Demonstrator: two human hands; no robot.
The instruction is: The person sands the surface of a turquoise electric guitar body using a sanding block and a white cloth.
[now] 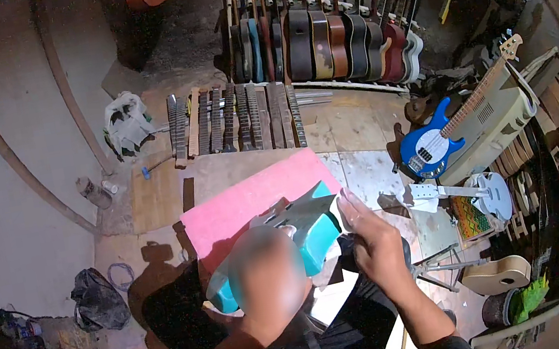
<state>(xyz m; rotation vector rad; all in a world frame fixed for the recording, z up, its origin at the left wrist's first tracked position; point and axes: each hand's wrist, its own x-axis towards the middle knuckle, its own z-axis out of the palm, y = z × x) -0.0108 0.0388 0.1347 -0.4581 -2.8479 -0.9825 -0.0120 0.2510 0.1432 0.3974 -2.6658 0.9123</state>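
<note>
Over my lap, a glossy teal electric guitar body (321,240) with a dark grey upper face is held up at a tilt. My left hand (267,274) grips its near left part; a blur covers most of that hand, so its fingers show poorly. At the right edge of the body, my right hand (374,236) is closed, thumb and fingers pressed around a small pale sheet (336,214) against the teal side. What kind of sheet it is I cannot make out. Behind the body lies a flat pink board (253,195).
Guitar necks (232,119) lie in a row beyond the board, with a blue hammer (157,167) beside them. Acoustic guitars (327,43) stand racked at the back. On the right are a blue bass guitar (431,144), a pale unfinished guitar (493,197) and a metal stand (442,269).
</note>
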